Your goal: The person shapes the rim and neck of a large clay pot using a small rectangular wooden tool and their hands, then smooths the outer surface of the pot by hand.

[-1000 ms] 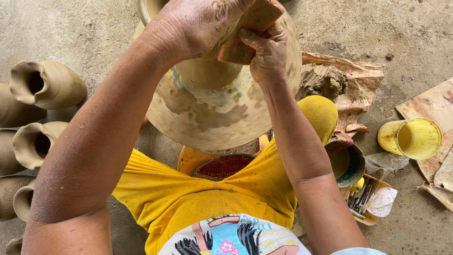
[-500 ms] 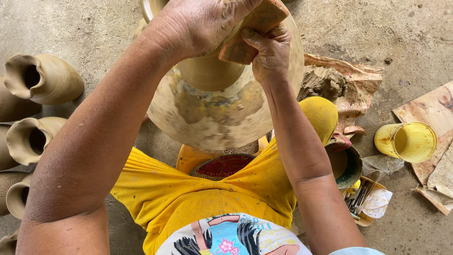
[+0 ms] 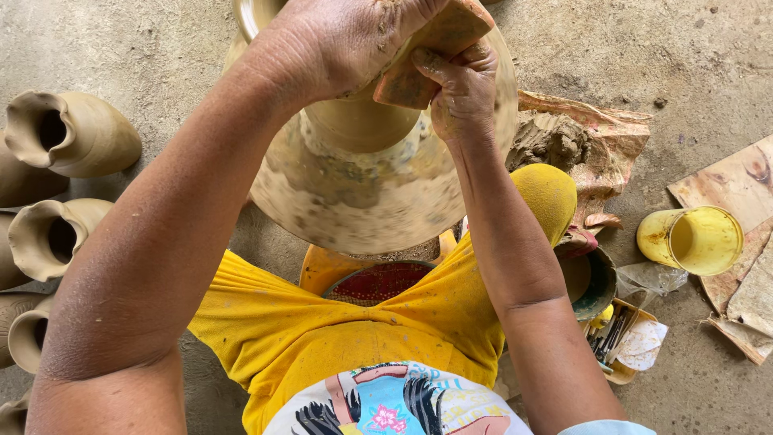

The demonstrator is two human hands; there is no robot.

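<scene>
While the round potter's wheel (image 3: 362, 201) lies on the concrete floor (image 3: 145, 48) in front of the seated person, a wet clay vessel (image 3: 354, 121) is seen at its centre, pale tan, smooth and glossy, its upper part hidden beneath both hands. The left hand (image 3: 338, 40) is cupped over the top of the vessel, fingers closed around it and smeared with slip. The right hand (image 3: 463, 89) is clamped on a flat, brownish shaping pad (image 3: 427, 48), which is pressed against the vessel's upper side just under the left hand. The wheel's surface is streaked with watery clay.

To the left, 4 unfired clay jars (image 3: 72, 133) are laid on their sides, mouths turned toward the camera. To the right of the wheel, a lump of raw clay (image 3: 551, 141) is set on a crumpled sheet, with a yellow cup (image 3: 692, 239) lying farther right beside flat boards (image 3: 737, 185). A dark bowl (image 3: 592, 282) and a small tray of tools (image 3: 620, 338) are found by the right forearm.

Compared with 0.5 s before, little is changed: both hands are kept in the same grip on vessel and pad, and the view is shifted only slightly, so that the jars and cup appear marginally displaced.
</scene>
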